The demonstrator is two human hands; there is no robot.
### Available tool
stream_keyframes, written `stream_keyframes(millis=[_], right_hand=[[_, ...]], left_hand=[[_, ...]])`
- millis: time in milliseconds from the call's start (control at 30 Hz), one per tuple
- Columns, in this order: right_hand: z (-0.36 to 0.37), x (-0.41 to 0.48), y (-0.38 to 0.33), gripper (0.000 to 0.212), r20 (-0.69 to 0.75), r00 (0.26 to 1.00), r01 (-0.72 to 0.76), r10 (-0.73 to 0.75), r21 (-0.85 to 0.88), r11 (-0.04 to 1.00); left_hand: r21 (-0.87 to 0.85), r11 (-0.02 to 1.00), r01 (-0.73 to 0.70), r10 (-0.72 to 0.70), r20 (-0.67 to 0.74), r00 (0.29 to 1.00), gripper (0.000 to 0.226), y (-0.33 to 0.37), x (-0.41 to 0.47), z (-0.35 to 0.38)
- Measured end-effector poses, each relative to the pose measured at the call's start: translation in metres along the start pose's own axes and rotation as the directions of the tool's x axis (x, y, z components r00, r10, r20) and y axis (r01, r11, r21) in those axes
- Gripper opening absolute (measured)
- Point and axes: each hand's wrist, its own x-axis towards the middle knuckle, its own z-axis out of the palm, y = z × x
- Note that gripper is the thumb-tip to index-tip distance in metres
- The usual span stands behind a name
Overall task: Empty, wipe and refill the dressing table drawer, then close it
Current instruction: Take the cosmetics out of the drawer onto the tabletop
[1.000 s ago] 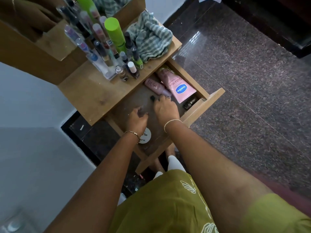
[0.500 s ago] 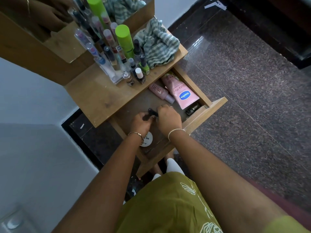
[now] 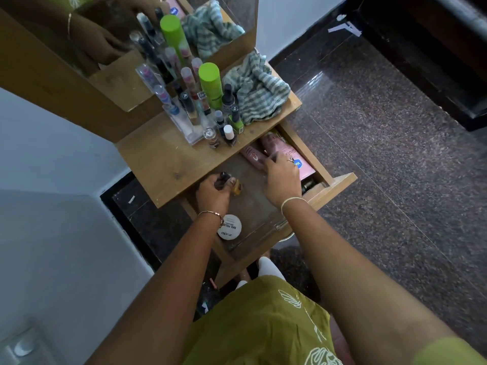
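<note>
The wooden drawer (image 3: 340,184) of the dressing table stands pulled out. My left hand (image 3: 213,193) is at the drawer's left side and grips a small dark bottle (image 3: 222,177), next to a small amber object (image 3: 238,188). My right hand (image 3: 280,177) reaches across the drawer, its fingers resting on a small pink tube (image 3: 251,158). Beside that lies a large pink Vaseline tube (image 3: 284,147), partly under my hand. A white round nail polish remover tub (image 3: 229,227) sits near the drawer's front. A dark small bottle (image 3: 307,185) lies in the right front corner.
On the tabletop (image 3: 163,164) stand several bottles and tubes, among them a green can (image 3: 210,84). A crumpled green checked cloth (image 3: 257,93) lies at its right end. A mirror (image 3: 118,35) rises behind. Dark granite floor (image 3: 382,154) spreads to the right.
The dark bottle passed from between both hands into my left hand, which moved left. My right hand moved away to the pink tubes at the back of the drawer.
</note>
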Motion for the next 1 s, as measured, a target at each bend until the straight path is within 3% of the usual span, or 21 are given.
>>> stream_keyframes(millis=[133,267,367,600,1000], right_hand=[[0.009,0.009,0.003,0.044,-0.001,1.0,0.017,-0.017,-0.232,0.972],[0.012,0.018,0.001,0.025,-0.013,1.0,0.01,-0.016,-0.339,0.941],[0.013,0.021,-0.003,0.022,-0.003,1.0,0.0,-0.001,-0.386,0.923],[0.014,0.009,-0.006,0.02,0.019,0.999,-0.026,0.036,-0.386,0.922],[-0.02,-0.05,-0.009,0.029,0.002,0.997,-0.076,0.078,-0.162,0.984]], left_hand=[[-0.024,1.0,0.01,-0.01,-0.005,1.0,0.027,-0.001,0.005,0.0],[-0.027,0.999,0.026,-0.026,-0.005,1.0,0.028,-0.001,0.005,0.003],[-0.063,0.997,0.047,-0.047,-0.004,0.999,0.028,0.0,0.005,0.005],[-0.091,0.995,0.036,-0.036,-0.009,0.999,0.026,-0.002,-0.003,0.005],[-0.232,0.972,0.027,-0.026,0.007,1.0,0.022,0.015,-0.044,-0.021]])
